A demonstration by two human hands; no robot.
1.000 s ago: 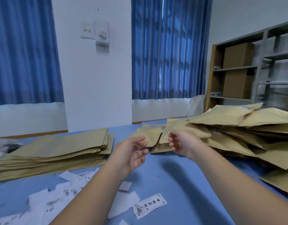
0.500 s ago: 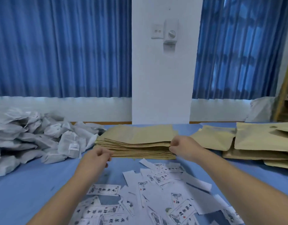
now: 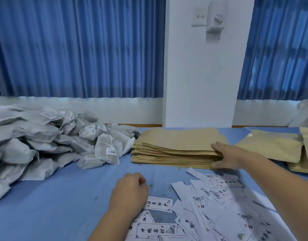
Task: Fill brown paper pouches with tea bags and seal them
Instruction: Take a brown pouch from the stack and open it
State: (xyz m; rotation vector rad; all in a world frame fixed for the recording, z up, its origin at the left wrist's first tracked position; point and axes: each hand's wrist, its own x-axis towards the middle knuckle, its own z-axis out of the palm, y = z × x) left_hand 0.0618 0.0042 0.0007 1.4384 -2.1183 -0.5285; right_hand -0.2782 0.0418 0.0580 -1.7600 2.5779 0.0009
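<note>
A flat stack of empty brown paper pouches (image 3: 175, 146) lies at the middle of the blue table (image 3: 62, 197). My right hand (image 3: 231, 156) pinches the stack's right edge, fingers on top and thumb at the lower sheets. My left hand (image 3: 130, 192) hovers over the table in front of the stack, fingers loosely curled and holding nothing. A big heap of grey-white tea bags (image 3: 45, 141) fills the left side, one bag with a barcode tag nearest the stack.
Several white printed labels (image 3: 207, 211) lie scattered at the front right under my right arm. Filled brown pouches (image 3: 271, 146) are piled at the right edge. A white pillar (image 3: 200, 75) and blue curtains stand behind the table.
The view has swung left from the filled pouches to the empty stack and tea bags. My right hand now pinches the stack's right edge; my left hand has drawn back toward me.
</note>
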